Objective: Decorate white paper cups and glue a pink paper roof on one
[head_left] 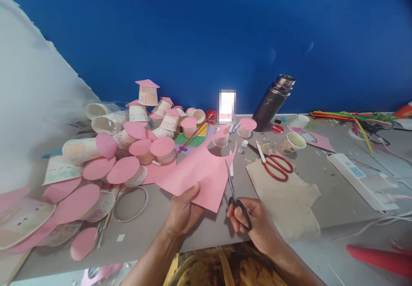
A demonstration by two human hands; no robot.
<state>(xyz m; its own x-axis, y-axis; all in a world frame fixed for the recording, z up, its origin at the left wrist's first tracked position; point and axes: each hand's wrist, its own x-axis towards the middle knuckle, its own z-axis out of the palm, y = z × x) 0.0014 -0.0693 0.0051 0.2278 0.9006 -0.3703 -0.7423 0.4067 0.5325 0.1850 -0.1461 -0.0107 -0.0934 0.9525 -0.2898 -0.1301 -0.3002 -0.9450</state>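
Observation:
My left hand [186,211] pinches the lower edge of a sheet of pink paper [196,174], thumb on top and fingers beneath. A rounded piece is cut out of the sheet's upper right, leaving thin curved strips. In my right hand [249,217] is a pair of scissors [232,187] with black handles, my fingers through the loops. Their blades point up and away, along the sheet's right edge. Whether the blades touch the paper is hard to tell. Behind the sheet stands a paper cup [221,139], partly covered by it.
Paper cups with pink paper tops [163,148] crowd the left side. Red-handled scissors [278,166] lie partly on a beige cloth [283,200] at right. A dark flask [273,101] leans near the blue wall. Further right are a patterned cup [292,143] and a white power strip [355,183].

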